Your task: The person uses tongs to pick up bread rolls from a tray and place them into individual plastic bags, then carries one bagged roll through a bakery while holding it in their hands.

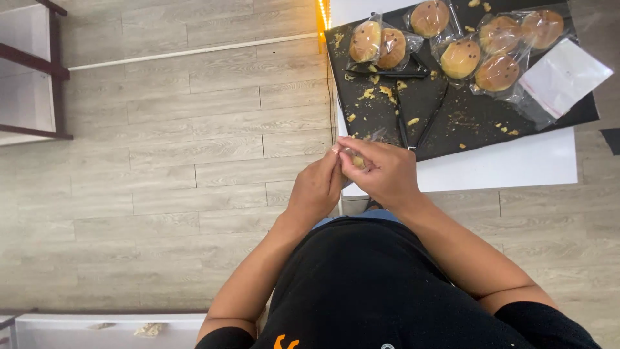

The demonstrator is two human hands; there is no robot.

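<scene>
My left hand (318,187) and my right hand (382,171) meet at the near edge of the white table (504,165). Together they pinch a small clear plastic bag with a yellowish bun piece (357,159) inside; most of it is hidden by my fingers. On the black mat (452,113) further back lie several round golden buns with dark dots, each in a clear bag, such as one bun (460,58) in the middle and a pair (378,45) at the left. Black tongs (403,123) lie on the mat among crumbs.
A stack of empty clear bags (562,76) rests at the mat's right edge. Yellow crumbs are scattered over the mat. Grey wood-plank floor (161,161) spreads to the left, with a dark-framed shelf (32,71) at far left and a white ledge (103,328) at the bottom.
</scene>
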